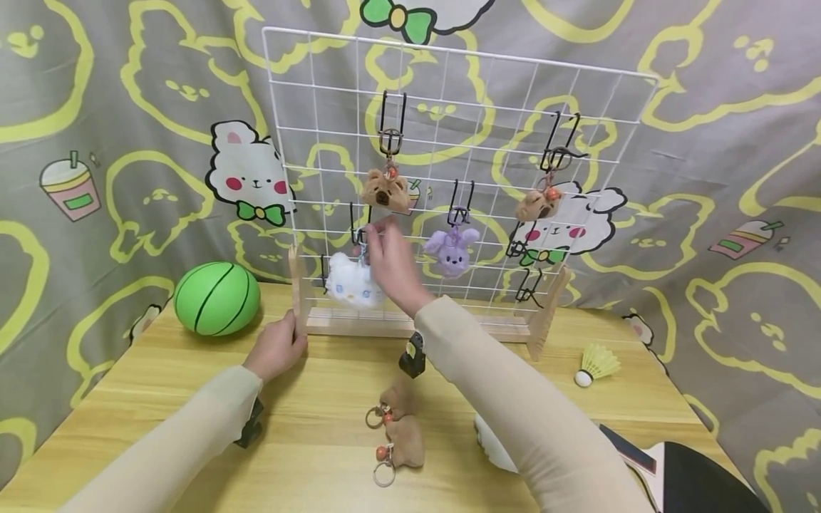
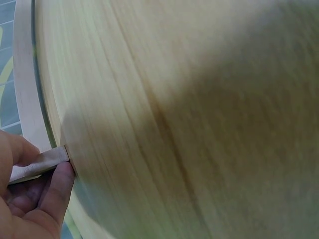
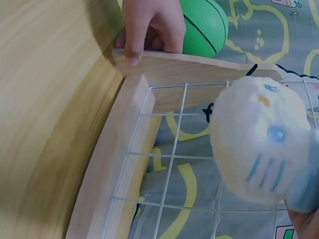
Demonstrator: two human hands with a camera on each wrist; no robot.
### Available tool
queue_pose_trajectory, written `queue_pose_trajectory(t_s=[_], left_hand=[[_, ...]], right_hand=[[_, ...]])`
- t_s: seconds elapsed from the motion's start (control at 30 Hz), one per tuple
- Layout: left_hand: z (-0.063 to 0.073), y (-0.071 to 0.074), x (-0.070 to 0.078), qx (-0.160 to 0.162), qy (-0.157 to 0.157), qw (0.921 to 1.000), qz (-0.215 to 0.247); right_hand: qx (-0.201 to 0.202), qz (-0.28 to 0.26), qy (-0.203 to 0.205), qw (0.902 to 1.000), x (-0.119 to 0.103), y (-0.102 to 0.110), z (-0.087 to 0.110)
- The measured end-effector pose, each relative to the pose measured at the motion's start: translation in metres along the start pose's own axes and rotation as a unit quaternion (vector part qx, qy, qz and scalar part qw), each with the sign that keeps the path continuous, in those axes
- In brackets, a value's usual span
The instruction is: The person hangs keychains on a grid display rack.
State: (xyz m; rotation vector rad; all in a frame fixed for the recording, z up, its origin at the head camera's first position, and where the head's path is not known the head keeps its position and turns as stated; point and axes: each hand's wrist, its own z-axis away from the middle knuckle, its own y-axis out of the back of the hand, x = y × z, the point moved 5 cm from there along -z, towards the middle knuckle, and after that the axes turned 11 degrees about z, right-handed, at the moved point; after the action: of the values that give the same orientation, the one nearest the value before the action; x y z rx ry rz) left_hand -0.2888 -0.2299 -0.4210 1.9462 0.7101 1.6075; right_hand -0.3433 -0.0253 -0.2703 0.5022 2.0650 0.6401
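My right hand point(image 1: 394, 260) is up at the white wire grid point(image 1: 442, 174), its thumb and fingers pinching the top of a white plush keychain point(image 1: 349, 281) by its metal clasp, beside a black hook. In the right wrist view the white plush head point(image 3: 259, 144), with blue eyes and blue stripes, fills the right side and hides most of that hand. Low at the grid's left end, my left hand point(image 1: 277, 347) grips the foot of the wooden stand point(image 1: 297, 292). The left wrist view shows the thumb and fingers pinching the wooden end piece point(image 2: 47, 160).
Two brown bear keychains point(image 1: 385, 189) point(image 1: 539, 204) and a purple plush keychain point(image 1: 452, 253) hang on hooks. More brown plush keychains point(image 1: 407, 442) lie on the table point(image 1: 308, 434). A green ball point(image 1: 217, 299) stands left, a yellow shuttlecock point(image 1: 596, 365) right. A white fluffy item point(image 1: 494, 445) is partly behind the right forearm.
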Motion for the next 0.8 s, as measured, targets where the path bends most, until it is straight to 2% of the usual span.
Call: queue_pose_trajectory(t_s=[0.3,0.8], left_hand=[[-0.0015,-0.0019,0.0023,-0.003,-0.004,1.0,-0.003],[0.0002,0.001,0.0016,0.001,-0.016,0.9999,-0.004]], right_hand=[[0.007,0.063,-0.003,0.998,0.0028,0.0049,0.0001],[-0.02,0.077,0.001,0.9968,0.0069,0.0047,0.0054]])
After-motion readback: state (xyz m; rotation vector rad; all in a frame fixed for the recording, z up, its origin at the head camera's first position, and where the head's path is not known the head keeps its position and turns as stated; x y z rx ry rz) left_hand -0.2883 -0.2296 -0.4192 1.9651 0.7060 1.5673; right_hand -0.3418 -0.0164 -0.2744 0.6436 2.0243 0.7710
